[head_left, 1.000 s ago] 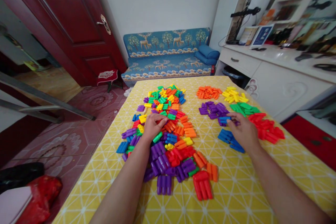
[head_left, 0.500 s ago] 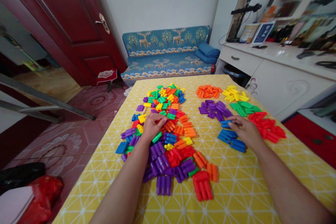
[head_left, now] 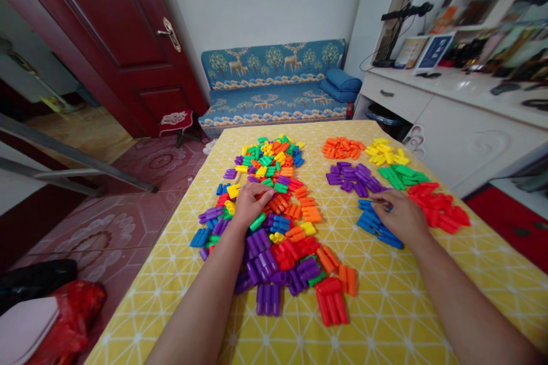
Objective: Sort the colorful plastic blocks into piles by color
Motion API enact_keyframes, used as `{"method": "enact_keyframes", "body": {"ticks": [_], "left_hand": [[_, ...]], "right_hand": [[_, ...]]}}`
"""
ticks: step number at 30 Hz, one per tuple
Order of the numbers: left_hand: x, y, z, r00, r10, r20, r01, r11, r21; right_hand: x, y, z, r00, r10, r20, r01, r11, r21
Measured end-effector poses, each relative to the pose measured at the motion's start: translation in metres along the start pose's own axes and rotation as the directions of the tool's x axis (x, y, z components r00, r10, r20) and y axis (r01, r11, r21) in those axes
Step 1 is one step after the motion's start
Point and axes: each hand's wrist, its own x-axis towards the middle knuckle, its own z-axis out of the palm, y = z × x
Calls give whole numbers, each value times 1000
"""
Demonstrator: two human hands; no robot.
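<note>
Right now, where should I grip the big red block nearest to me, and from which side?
Grip the red block across its ribbed long sides, coming from above: it lies flat on the tablecloth, an orange block close at its far end.

My right hand (head_left: pixel 400 218) has drawn back from the purple pile (head_left: pixel 353 177), where it was a second ago, and now lies over the blue pile (head_left: pixel 377 225), fingertips at its far edge. The blue pieces, first spread out beside my palm, now sit bunched closer together under it. My view has tipped slightly, so the table (head_left: pixel 385 308) sits a little lower.
</note>
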Motion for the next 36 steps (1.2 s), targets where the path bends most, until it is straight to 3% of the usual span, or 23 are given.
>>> {"method": "enact_keyframes", "body": {"ticks": [3, 5, 9, 12, 18, 21, 24, 29, 33, 36], "left_hand": [[0, 1, 0, 1000, 0, -1, 0, 1000, -1], [0, 0, 0, 1000, -5, -1, 5, 1000, 6], [-1, -3, 1, 1000, -3, 1, 3, 1000, -5], [-1, -6, 2, 1000, 9, 1, -9, 1000, -15], [-1, -3, 1, 1000, 13, -10, -13, 1000, 4], [-1, -2, 1, 1000, 14, -11, -14, 1000, 9], [0, -1, 1, 1000, 11, 1, -11, 1000, -2], [-1, 9, -5, 997, -76, -32, 71, 989, -131], [-5, 20, -10, 970, -213, -116, 162, 924, -345], [-4, 21, -12, 941, -270, -204, 149, 872, -466]], "right_hand": [[1, -20, -3, 991, -80, -105, 82, 996, 18], [3, -41, -4, 984, -144, -105, 154, 984, 93], [1, -95, -1, 954, -294, 54, 260, 905, 336], [-4, -136, 4, 903, -379, 200, 249, 844, 474], [-11, -195, 22, 827, -400, 396, 228, 882, 412], [-10, -204, 37, 846, -358, 395, 192, 896, 401], [-9, -201, 55, 900, -259, 351, 57, 868, 494], [-3, -186, 78, 969, -1, 248, -179, 689, 702], [1, -180, 81, 980, 67, 186, -188, 599, 778], [2, -179, 79, 984, 84, 158, -177, 563, 808]]}}
